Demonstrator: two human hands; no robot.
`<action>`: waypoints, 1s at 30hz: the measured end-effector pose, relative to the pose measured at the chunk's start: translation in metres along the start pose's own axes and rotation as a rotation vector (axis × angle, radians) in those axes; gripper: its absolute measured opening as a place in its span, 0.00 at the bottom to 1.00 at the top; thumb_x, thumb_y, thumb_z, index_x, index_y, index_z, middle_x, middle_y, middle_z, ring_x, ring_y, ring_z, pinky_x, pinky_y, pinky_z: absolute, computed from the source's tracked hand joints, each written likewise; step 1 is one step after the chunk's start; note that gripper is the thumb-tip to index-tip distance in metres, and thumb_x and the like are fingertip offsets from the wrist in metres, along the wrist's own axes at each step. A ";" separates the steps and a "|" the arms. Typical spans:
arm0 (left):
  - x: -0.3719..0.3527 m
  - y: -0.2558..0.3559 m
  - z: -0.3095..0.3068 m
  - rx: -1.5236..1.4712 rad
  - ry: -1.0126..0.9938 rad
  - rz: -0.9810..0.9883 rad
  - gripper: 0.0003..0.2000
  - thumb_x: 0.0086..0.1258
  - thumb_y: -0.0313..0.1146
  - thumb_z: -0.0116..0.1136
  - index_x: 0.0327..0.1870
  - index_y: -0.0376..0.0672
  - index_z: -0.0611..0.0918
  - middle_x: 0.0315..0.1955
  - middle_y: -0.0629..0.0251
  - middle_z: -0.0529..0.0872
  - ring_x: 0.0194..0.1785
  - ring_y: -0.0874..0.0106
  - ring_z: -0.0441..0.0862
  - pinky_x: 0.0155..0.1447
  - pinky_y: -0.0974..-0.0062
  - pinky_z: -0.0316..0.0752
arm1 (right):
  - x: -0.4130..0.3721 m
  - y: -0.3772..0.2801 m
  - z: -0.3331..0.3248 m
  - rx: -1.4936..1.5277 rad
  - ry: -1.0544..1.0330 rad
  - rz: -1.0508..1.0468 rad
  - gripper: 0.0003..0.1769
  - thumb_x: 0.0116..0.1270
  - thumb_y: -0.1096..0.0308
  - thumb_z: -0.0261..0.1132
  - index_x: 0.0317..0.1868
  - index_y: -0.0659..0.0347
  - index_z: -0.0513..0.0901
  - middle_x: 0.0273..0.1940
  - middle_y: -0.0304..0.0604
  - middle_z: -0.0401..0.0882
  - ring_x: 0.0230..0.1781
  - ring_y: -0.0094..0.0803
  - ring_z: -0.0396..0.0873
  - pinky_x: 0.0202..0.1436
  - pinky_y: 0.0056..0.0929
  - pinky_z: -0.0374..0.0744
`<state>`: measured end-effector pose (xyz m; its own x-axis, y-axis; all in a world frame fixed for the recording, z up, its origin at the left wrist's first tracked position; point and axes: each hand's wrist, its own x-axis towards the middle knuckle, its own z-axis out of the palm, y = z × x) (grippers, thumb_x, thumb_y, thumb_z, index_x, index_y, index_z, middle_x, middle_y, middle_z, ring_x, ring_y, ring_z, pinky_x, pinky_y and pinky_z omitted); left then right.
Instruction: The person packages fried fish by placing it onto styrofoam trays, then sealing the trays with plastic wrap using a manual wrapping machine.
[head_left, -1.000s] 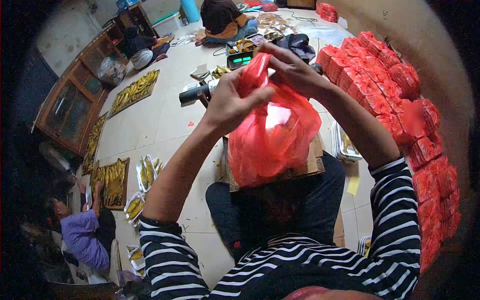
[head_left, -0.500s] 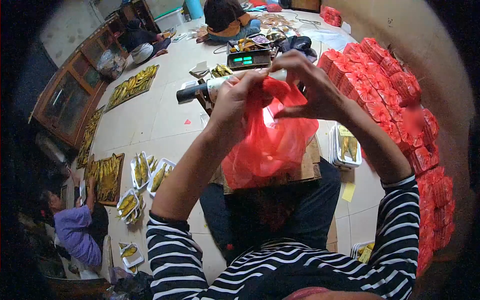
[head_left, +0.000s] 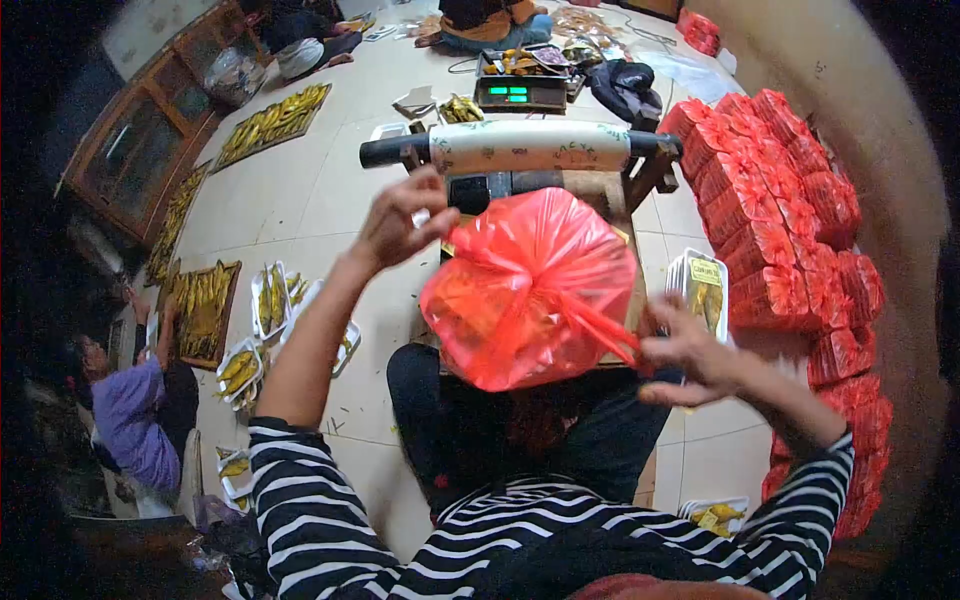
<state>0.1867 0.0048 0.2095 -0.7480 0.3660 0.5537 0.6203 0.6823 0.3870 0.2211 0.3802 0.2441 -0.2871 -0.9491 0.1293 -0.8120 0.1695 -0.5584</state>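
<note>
A full red plastic bag [head_left: 530,290] sits in front of me over my lap, its top gathered to a twist at the centre. The fingers of my left hand [head_left: 405,222] are closed on a corner of the bag at its upper left. On the other side, my right hand [head_left: 690,350] pinches a stretched, twisted strip of the same bag and pulls it out to the right. Orange-yellow contents show faintly through the plastic. Beyond the bag stands a wrapping stand with a roll of printed film [head_left: 530,146].
Stacked red bagged bundles [head_left: 755,225] line the right wall. Trays of packed fish [head_left: 705,285] stand near my right hand. To the left lie fish trays [head_left: 240,370] and boards of fish [head_left: 208,312], beside a person in purple [head_left: 135,420]. A digital scale [head_left: 520,92] stands ahead.
The red bag was loose and held up high between both hands. Now it sits lower, rounded and gathered at the top, and my hands have moved apart to its two sides.
</note>
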 end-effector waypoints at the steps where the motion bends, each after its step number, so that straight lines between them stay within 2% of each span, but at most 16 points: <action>1: -0.011 -0.003 0.006 -0.014 -0.017 -0.070 0.11 0.54 0.34 0.58 0.18 0.37 0.74 0.22 0.63 0.71 0.27 0.69 0.73 0.31 0.73 0.68 | -0.012 0.005 0.010 0.146 -0.033 0.098 0.18 0.54 0.56 0.64 0.27 0.60 0.69 0.32 0.45 0.62 0.38 0.39 0.62 0.47 0.36 0.59; 3: 0.005 -0.001 0.000 0.049 0.122 0.072 0.10 0.52 0.32 0.59 0.17 0.37 0.73 0.22 0.63 0.70 0.26 0.69 0.73 0.32 0.72 0.69 | -0.018 -0.003 0.000 0.277 0.112 0.127 0.23 0.57 0.48 0.58 0.25 0.62 0.66 0.29 0.43 0.61 0.34 0.37 0.61 0.43 0.32 0.60; 6: 0.031 0.015 -0.014 0.085 0.110 0.035 0.10 0.52 0.30 0.58 0.17 0.36 0.73 0.21 0.61 0.70 0.24 0.67 0.72 0.30 0.71 0.68 | -0.030 -0.008 -0.027 0.456 0.173 0.241 0.28 0.60 0.42 0.50 0.26 0.63 0.66 0.30 0.43 0.61 0.34 0.36 0.61 0.40 0.30 0.61; 9: 0.008 -0.006 0.014 -0.040 0.154 0.078 0.10 0.53 0.30 0.57 0.16 0.36 0.72 0.20 0.60 0.70 0.23 0.67 0.71 0.29 0.71 0.67 | -0.051 0.023 0.005 0.622 0.216 0.303 0.27 0.61 0.42 0.49 0.27 0.63 0.67 0.30 0.41 0.60 0.35 0.34 0.61 0.40 0.30 0.61; 10: -0.007 -0.011 0.024 -0.058 0.150 0.000 0.11 0.54 0.31 0.56 0.17 0.35 0.72 0.20 0.60 0.70 0.24 0.66 0.71 0.30 0.72 0.66 | -0.059 0.034 0.015 0.675 0.165 0.386 0.27 0.62 0.43 0.50 0.28 0.63 0.68 0.30 0.40 0.61 0.35 0.33 0.62 0.41 0.30 0.61; 11: -0.019 -0.008 0.025 -0.055 0.132 -0.076 0.12 0.54 0.32 0.55 0.17 0.34 0.72 0.19 0.61 0.70 0.25 0.67 0.71 0.30 0.72 0.66 | -0.056 0.039 0.015 0.652 0.154 0.338 0.24 0.63 0.47 0.52 0.29 0.63 0.68 0.30 0.39 0.61 0.34 0.29 0.62 0.41 0.29 0.63; 13: -0.029 0.002 0.017 -0.160 0.116 -0.188 0.12 0.57 0.33 0.54 0.20 0.33 0.74 0.23 0.62 0.71 0.30 0.70 0.72 0.34 0.74 0.67 | -0.047 0.053 -0.013 0.428 0.026 0.444 0.17 0.66 0.55 0.53 0.30 0.63 0.70 0.31 0.39 0.63 0.35 0.25 0.63 0.41 0.27 0.65; 15: -0.037 0.002 0.017 -0.457 0.152 -0.351 0.15 0.61 0.38 0.53 0.22 0.33 0.76 0.30 0.64 0.72 0.35 0.72 0.71 0.40 0.77 0.67 | -0.018 0.051 -0.057 0.354 0.047 0.474 0.12 0.67 0.63 0.53 0.32 0.64 0.73 0.25 0.34 0.68 0.31 0.19 0.68 0.35 0.20 0.68; 17: -0.038 0.025 -0.002 -1.046 0.158 -0.424 0.15 0.64 0.40 0.49 0.24 0.36 0.78 0.43 0.62 0.70 0.48 0.69 0.72 0.54 0.72 0.66 | 0.012 0.043 -0.087 0.363 0.218 0.395 0.11 0.67 0.64 0.54 0.30 0.63 0.73 0.22 0.32 0.67 0.24 0.17 0.68 0.27 0.19 0.71; 19: -0.023 0.068 -0.010 -1.411 0.173 -0.220 0.11 0.62 0.37 0.52 0.27 0.37 0.78 0.51 0.57 0.68 0.56 0.66 0.70 0.60 0.68 0.63 | 0.053 0.014 -0.106 0.187 0.260 0.376 0.12 0.67 0.65 0.53 0.28 0.64 0.73 0.20 0.32 0.70 0.20 0.18 0.71 0.19 0.18 0.71; 21: 0.001 0.098 0.001 -1.369 0.064 -0.152 0.13 0.59 0.39 0.56 0.36 0.37 0.78 0.57 0.54 0.65 0.58 0.61 0.68 0.63 0.63 0.60 | 0.092 -0.019 -0.109 -0.246 0.319 0.283 0.10 0.62 0.67 0.57 0.27 0.64 0.73 0.14 0.44 0.70 0.16 0.30 0.74 0.19 0.29 0.72; 23: 0.017 0.111 0.027 -0.986 -0.013 0.016 0.19 0.58 0.39 0.59 0.46 0.37 0.73 0.57 0.54 0.65 0.58 0.60 0.68 0.63 0.63 0.61 | 0.120 -0.031 -0.098 -0.519 0.365 0.093 0.11 0.58 0.63 0.58 0.27 0.63 0.74 0.18 0.48 0.72 0.19 0.44 0.76 0.22 0.39 0.73; 26: 0.025 0.128 0.042 -0.553 -0.106 -0.005 0.27 0.57 0.38 0.61 0.56 0.36 0.66 0.55 0.53 0.68 0.59 0.60 0.67 0.62 0.65 0.62 | 0.141 -0.039 -0.062 -0.578 0.443 -0.024 0.10 0.57 0.62 0.59 0.35 0.57 0.73 0.27 0.46 0.75 0.24 0.44 0.77 0.24 0.39 0.75; 27: 0.028 0.128 0.048 -0.654 -0.057 -0.067 0.27 0.58 0.37 0.60 0.56 0.36 0.65 0.52 0.53 0.71 0.56 0.60 0.69 0.59 0.66 0.64 | 0.141 -0.041 -0.047 -0.519 0.529 -0.068 0.11 0.57 0.62 0.59 0.38 0.56 0.71 0.30 0.45 0.75 0.25 0.43 0.77 0.25 0.37 0.76; 29: 0.029 0.114 0.065 -0.859 0.042 -0.196 0.28 0.58 0.34 0.60 0.58 0.35 0.64 0.46 0.53 0.76 0.52 0.62 0.73 0.55 0.68 0.68 | 0.135 -0.042 -0.031 -0.770 0.655 -0.081 0.15 0.55 0.62 0.60 0.41 0.55 0.68 0.33 0.44 0.72 0.27 0.40 0.78 0.24 0.35 0.75; 30: 0.024 0.109 0.070 -0.747 0.059 -0.174 0.26 0.57 0.31 0.59 0.56 0.36 0.65 0.39 0.52 0.78 0.46 0.60 0.76 0.50 0.67 0.70 | 0.130 -0.030 -0.025 -0.763 0.663 -0.078 0.13 0.54 0.62 0.62 0.37 0.55 0.69 0.29 0.42 0.72 0.24 0.38 0.77 0.23 0.33 0.75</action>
<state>0.2196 0.1326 0.2134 -0.8487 0.2437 0.4694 0.5052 0.1110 0.8558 0.1955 0.2579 0.2985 -0.2554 -0.6655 0.7014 -0.8818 0.4578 0.1133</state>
